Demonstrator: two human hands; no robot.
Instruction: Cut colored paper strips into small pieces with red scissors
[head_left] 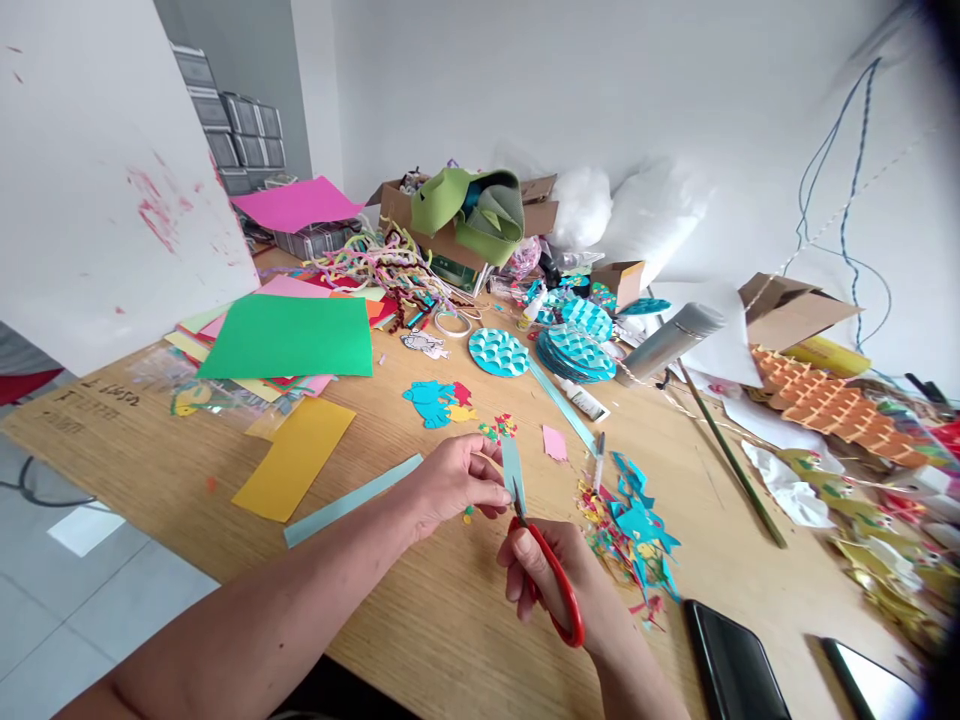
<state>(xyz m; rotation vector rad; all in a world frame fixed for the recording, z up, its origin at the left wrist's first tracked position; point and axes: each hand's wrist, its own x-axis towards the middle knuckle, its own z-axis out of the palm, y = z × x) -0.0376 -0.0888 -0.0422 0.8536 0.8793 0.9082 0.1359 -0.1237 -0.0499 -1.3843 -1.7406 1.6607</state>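
Red-handled scissors [568, 598] are gripped in my right hand [536, 565], their blades pointing away from me. My left hand [461, 480] pinches a short strip of pale blue paper [512, 462] by its left edge. The blades meet the strip at its near end; whether they are cutting through it is too small to tell. Just beyond the fingers lie small coloured paper scraps [501, 428] and cut-out blue paper fish [430, 402], with red and yellow ones beside them. Under my left forearm rests a longer pale blue strip [352, 500].
Paper offcuts [645, 530] and a pen [599, 462] lie right of my hands. A black phone [735, 660] sits near the front edge. Green paper [292, 335] and yellow paper [296, 458] are at left. Farther back stand blue discs [574, 350] and a silver flask [671, 340].
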